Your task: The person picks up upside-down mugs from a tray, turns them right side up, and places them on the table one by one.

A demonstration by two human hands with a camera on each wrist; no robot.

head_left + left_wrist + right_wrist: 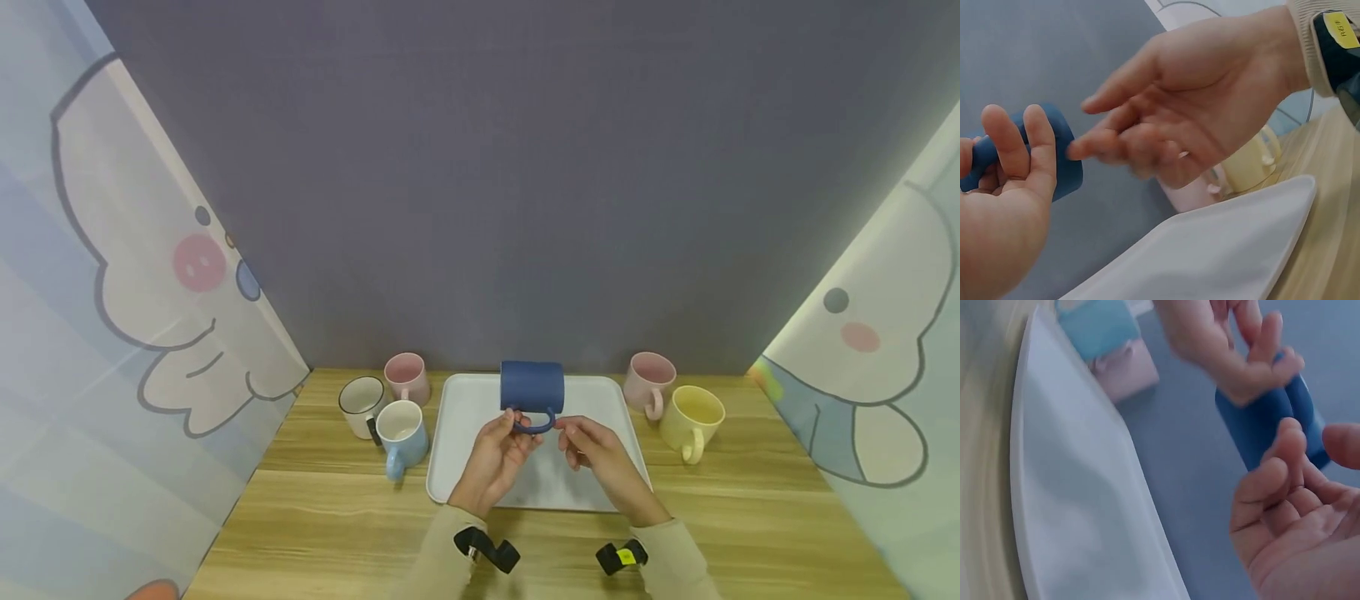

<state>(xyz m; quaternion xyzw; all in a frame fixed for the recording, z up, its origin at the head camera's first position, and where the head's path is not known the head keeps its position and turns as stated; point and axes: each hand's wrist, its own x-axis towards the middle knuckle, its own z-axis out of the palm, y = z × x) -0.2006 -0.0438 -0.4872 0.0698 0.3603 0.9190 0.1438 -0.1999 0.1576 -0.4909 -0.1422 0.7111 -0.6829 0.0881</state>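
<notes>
A dark blue mug (532, 383) is held up on its side above a white tray (461, 450), its handle toward me. My left hand (495, 458) grips the handle, with thumb and fingers around its left part. Close to the handle's right end is the index fingertip of my right hand (600, 454); whether it touches cannot be told. The left wrist view shows the fingers of the right hand (1197, 106) loosely bent and holding nothing. In the right wrist view the mug (1250, 428) is partly hidden behind both hands.
Left of the tray stand a white mug with a dark rim (362, 402), a pink mug (411, 385) and a light blue mug (405, 433). Another pink mug (643, 387) and a yellow mug (682, 421) stand to its right. A grey panel (480, 208) rises behind the wooden table (337, 533).
</notes>
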